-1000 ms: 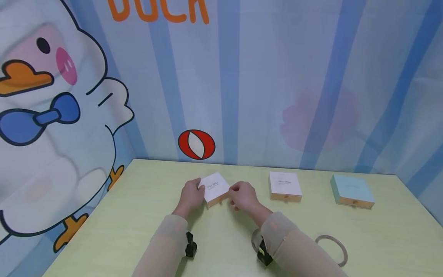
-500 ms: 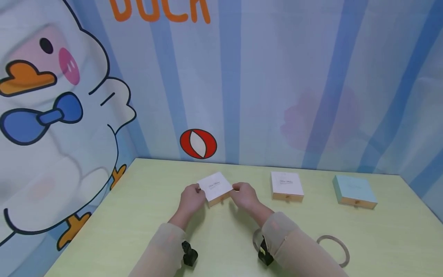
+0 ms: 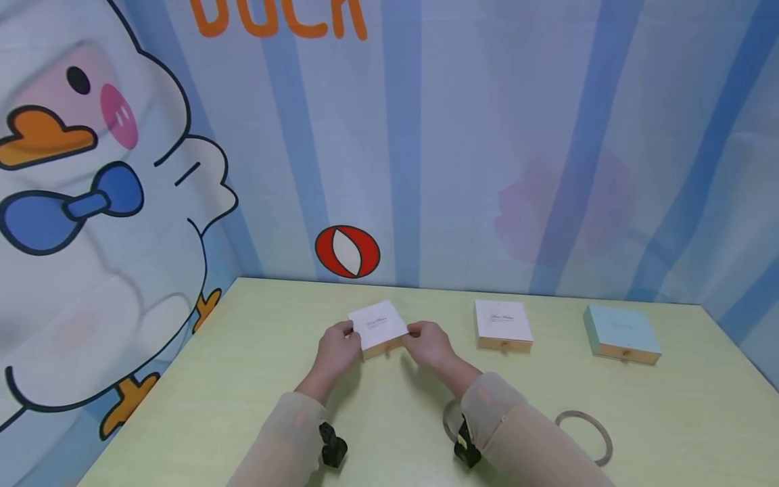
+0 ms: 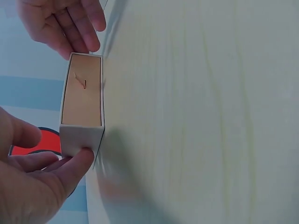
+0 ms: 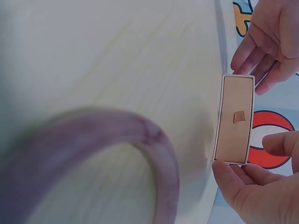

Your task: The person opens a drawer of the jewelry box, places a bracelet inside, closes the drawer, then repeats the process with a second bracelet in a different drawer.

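A white drawer box (image 3: 379, 325) with small print on its lid and a tan drawer front lies turned at an angle near the table's back. My left hand (image 3: 337, 350) touches its left side with the fingertips. From the opposite side my right hand (image 3: 429, 343) touches the right end. In the left wrist view the tan drawer front (image 4: 83, 93) faces the camera, its small pull tab at the middle, and the left thumb (image 4: 27, 135) stands apart from the box. The right wrist view shows the drawer (image 5: 232, 126) pushed in, with the right thumb (image 5: 276, 143) also off the box.
Another white drawer box (image 3: 502, 323) and a pale blue one (image 3: 622, 333) stand to the right on the light green table (image 3: 255, 318). A greyish bangle (image 3: 604, 439) lies at the front right. A second bangle (image 3: 449, 421) is partly hidden by the right sleeve. A printed curtain (image 3: 462, 135) hangs behind.
My right hand's fingers have shifted against the box's right end, and my left hand has drawn slightly back along its side. The box has turned very little. The other boxes stay put.
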`<state>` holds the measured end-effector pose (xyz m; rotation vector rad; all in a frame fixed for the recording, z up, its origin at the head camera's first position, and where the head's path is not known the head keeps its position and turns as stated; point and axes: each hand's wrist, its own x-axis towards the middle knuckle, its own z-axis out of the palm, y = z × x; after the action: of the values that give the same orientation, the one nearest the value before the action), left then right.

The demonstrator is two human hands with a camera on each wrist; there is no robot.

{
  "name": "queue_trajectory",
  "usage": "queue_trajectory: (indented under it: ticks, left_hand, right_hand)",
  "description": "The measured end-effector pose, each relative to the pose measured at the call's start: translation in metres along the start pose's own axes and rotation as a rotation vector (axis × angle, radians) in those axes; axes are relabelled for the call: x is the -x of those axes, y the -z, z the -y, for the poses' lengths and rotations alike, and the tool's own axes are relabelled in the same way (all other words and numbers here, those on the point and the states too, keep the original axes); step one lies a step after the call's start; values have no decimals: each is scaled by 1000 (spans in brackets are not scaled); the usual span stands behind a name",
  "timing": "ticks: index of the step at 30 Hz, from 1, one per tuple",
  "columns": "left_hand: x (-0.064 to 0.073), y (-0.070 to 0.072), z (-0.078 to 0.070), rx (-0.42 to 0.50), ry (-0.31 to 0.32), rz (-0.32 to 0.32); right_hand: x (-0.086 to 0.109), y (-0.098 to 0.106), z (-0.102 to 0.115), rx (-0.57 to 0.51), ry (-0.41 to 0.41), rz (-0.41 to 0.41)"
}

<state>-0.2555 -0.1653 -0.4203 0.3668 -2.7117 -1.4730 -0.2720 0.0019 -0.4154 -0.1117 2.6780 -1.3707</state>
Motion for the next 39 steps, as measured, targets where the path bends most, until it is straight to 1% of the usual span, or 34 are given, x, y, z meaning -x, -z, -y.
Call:
queue_trajectory:
  ticks: [1, 8, 15, 20, 29, 33, 36, 39]
  left_hand:
    - [0, 0, 0, -1, -2, -2]
    - [-1, 0, -2, 1, -5, -2]
    - [0, 1, -3, 8, -8, -3]
    - [-1, 2, -4, 11, -15, -4]
    - [-4, 5, -3, 48, 7, -18]
    - [-5, 5, -3, 57, 10, -36]
    - [-5, 5, -2, 59, 3, -56]
    - [-5, 5, -1, 60, -5, -71]
  right_hand:
    - [0, 0, 1, -2, 2, 2]
    - [3, 0, 3, -58, -57, 48]
    - [6, -1, 4, -71, -53, 52]
    - [9, -2, 3, -100, -63, 74]
    - [10, -5, 5, -113, -72, 86]
    - [12, -7, 6, -128, -71, 99]
    - [14, -8, 7, -136, -43, 97]
    - [15, -9, 8, -150, -32, 104]
